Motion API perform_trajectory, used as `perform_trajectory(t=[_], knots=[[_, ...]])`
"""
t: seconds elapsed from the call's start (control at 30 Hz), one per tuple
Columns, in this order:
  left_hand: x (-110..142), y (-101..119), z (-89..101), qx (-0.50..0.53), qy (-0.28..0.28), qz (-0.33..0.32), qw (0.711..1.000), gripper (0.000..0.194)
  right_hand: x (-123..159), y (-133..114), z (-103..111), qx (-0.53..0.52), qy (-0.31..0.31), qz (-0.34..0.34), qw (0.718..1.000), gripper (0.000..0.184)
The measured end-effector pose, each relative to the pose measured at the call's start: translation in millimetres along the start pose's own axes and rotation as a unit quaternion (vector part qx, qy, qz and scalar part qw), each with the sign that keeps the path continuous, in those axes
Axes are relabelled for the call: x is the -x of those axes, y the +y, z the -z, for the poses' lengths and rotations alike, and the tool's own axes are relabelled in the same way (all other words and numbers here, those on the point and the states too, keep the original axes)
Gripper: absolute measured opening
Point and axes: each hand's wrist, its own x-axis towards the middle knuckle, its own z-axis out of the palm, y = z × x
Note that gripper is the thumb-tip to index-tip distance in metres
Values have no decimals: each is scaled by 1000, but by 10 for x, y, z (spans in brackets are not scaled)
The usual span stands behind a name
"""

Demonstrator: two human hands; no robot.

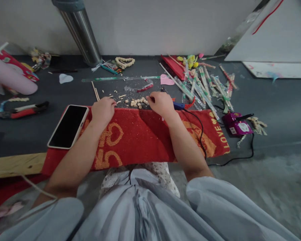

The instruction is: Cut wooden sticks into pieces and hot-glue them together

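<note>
My left hand (104,108) rests at the far edge of a red towel (142,137) with its fingers curled in. Two thin wooden sticks (95,91) lie just beyond it. My right hand (162,102) is closed in a pinch beside a small pile of short cut wooden pieces (138,102). Whatever either hand holds is too small or hidden to make out. Partly behind the right hand lies a blue corded tool (178,105), possibly a glue gun; its black cord runs over the towel.
A phone (69,127) lies on the towel's left end, with red-handled pliers (22,110) further left. Wrapped chopsticks (205,85) are heaped at the back right. A purple box with a cord (237,124) sits at right. A steel flask (81,36) stands by the wall.
</note>
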Motion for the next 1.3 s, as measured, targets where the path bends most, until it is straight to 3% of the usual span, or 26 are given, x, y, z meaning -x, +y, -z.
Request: perform_trajectory(t=[0.57, 0.73, 0.87, 0.97, 1.1, 1.2, 1.3], knots=[[-3, 46, 12, 0, -30, 14, 999, 33, -8, -10, 3, -4, -20, 9, 1000, 30], [-13, 28, -40, 37, 13, 21, 999, 32, 27, -101, 6, -21, -23, 32, 999, 27], [23, 82, -86, 164, 85, -20, 983, 21, 102, -245, -32, -71, -3, 98, 993, 21], [77, 183, -104, 345, 85, -19, 934, 13, 153, -339, -60, -99, 38, 151, 983, 30], [139, 294, -94, 597, -27, 50, 800, 10, 167, -384, -78, -107, 51, 182, 976, 28], [166, 332, -63, 692, -117, 89, 707, 16, 149, -374, -94, -100, 43, 184, 977, 25], [178, 350, -39, 730, -156, 103, 657, 23, 136, -361, -107, -95, 42, 187, 977, 24]])
